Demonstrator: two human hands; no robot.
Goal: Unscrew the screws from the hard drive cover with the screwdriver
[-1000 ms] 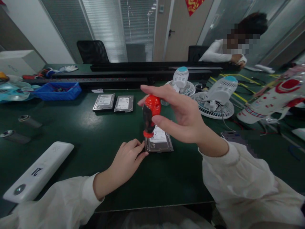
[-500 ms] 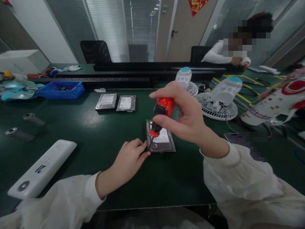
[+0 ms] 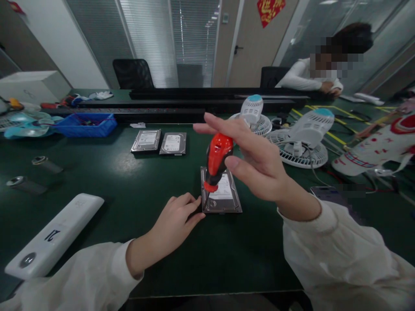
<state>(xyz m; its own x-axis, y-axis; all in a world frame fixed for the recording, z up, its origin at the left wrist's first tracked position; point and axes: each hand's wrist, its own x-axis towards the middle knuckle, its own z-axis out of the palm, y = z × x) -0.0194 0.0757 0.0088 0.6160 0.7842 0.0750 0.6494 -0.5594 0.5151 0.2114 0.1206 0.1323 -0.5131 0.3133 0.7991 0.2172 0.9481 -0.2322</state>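
Note:
A hard drive (image 3: 223, 196) lies flat on the green table (image 3: 113, 172) in front of me. My right hand (image 3: 256, 164) is closed on the red and black handle of a screwdriver (image 3: 215, 164), held nearly upright with its tip at the drive's near left corner. My left hand (image 3: 177, 224) rests on the table with its fingers curled against that same corner of the drive.
Two more hard drives (image 3: 158, 142) lie further back. A white device marked 21 (image 3: 52, 235) sits at the left, two small cylinders (image 3: 32, 172) behind it, a blue bin (image 3: 86, 124) beyond. White fans (image 3: 301, 138) stand at the right. Another person (image 3: 311, 75) works at the far table.
The screwdriver handle has tilted and shifted slightly right while its tip stayed at the drive's corner. My right fingers have changed their grip on the handle. My left hand has stayed put.

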